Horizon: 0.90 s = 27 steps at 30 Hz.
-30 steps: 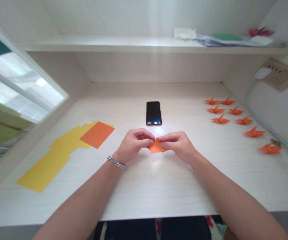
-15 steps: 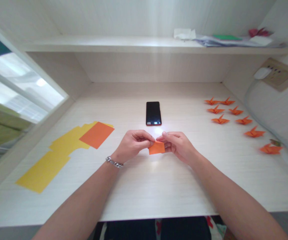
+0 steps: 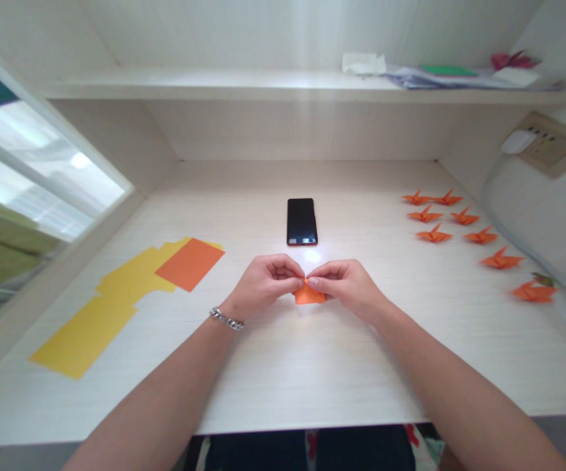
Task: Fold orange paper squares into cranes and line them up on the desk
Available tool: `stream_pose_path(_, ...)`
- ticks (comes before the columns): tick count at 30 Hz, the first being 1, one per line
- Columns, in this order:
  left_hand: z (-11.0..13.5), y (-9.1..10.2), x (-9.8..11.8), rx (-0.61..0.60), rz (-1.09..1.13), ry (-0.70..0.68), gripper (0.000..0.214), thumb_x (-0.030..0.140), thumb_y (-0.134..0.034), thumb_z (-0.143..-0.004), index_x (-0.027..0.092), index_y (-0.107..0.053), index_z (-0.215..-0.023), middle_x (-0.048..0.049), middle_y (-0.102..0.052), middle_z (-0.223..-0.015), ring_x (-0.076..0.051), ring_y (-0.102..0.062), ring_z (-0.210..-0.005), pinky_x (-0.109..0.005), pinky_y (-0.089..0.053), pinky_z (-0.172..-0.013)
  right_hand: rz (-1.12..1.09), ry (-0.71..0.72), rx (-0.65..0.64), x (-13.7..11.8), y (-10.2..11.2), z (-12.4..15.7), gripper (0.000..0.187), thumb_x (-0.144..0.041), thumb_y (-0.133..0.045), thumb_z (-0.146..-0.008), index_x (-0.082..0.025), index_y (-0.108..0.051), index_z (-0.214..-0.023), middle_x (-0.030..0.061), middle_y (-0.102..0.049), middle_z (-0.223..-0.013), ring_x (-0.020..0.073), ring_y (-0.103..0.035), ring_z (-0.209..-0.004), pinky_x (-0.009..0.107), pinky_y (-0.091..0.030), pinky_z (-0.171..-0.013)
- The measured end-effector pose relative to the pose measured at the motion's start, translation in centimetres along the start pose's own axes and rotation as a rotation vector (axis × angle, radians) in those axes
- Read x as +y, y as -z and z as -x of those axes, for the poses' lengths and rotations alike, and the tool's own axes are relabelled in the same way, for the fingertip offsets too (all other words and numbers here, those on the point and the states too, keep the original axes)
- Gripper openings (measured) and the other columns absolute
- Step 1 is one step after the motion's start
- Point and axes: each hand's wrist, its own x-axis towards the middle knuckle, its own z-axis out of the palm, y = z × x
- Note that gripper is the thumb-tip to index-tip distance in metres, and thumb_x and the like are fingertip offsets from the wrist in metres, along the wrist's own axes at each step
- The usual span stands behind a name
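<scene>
While both hands [image 3: 260, 283] pinch, orange paper [image 3: 309, 297] (apparently folded) sits between.

"Can any words, numbers or signs be read here?"

"None can be read. The phone [image 3: 301, 219] on the tabletop [image 3: 312, 379] has a dark screen with no legible lettering."

"And the papers [image 3: 400, 81] on the shelf [image 3: 214, 90]?"

"Too small and blurred to make out any print."

"The wall socket [image 3: 555, 150]?"

"No brand or marking is legible on its plate."

"The folded orange paper [image 3: 309, 297] and yellow sheets [image 3: 84, 333]?"

"Plain colour, with no readable text."
</scene>
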Motion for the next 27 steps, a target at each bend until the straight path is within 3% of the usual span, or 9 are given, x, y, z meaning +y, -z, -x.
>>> stream_pose_path(9,0.00,-0.02,-0.08,-0.048,0.097,0.075,0.012,0.020,-0.065,-0.073,0.013,-0.070,-0.081,-0.0060,-0.070,-0.071,-0.015,-0.066,-0.063,-0.026,-0.056,-0.060,0.030,-0.023,0.001,-0.03,0.39,-0.05,0.031,-0.036,-0.077,-0.061,-0.013,-0.074,-0.081,0.0066,-0.070,-0.069,0.0140,-0.060,-0.059,0.025,-0.047,-0.053)
stream_pose_path(19,0.01,-0.10,-0.03,-0.019,0.043,0.058,0.012,0.015,-0.062,-0.074,0.013,-0.070,-0.082,-0.0045,-0.070,-0.071,-0.013,-0.065,-0.062,-0.023,-0.054,-0.059,-0.020,-0.057,0.001,0.13,0.32,-0.06,0.030,-0.035,-0.077,-0.063,-0.013,-0.072,-0.083,0.0058,-0.070,-0.071,0.0147,-0.063,-0.061,0.026,-0.049,-0.057)
stream_pose_path(23,0.04,-0.29,0.29,0.034,-0.007,0.042,0.012,0.014,-0.061,-0.074,0.013,-0.070,-0.082,-0.0040,-0.070,-0.070,-0.012,-0.064,-0.060,-0.022,-0.053,-0.057,0.083,0.047,0.026,0.01,0.05,0.15,0.030,-0.037,-0.073,-0.069,-0.015,-0.071,-0.089,0.0068,-0.072,-0.081,0.0180,-0.066,-0.071,0.029,-0.052,-0.063)
stream_pose_path(27,-0.04,-0.39,0.24,0.056,-0.039,0.032,0.013,0.013,-0.061,-0.073,0.013,-0.071,-0.082,-0.0040,-0.070,-0.070,-0.012,-0.064,-0.060,-0.021,-0.051,-0.056,0.352,0.218,0.124,-0.11,-0.44,0.52,0.020,-0.029,-0.072,-0.071,-0.019,-0.073,-0.089,0.0060,-0.073,-0.086,0.0200,-0.068,-0.077,0.031,-0.053,-0.071)
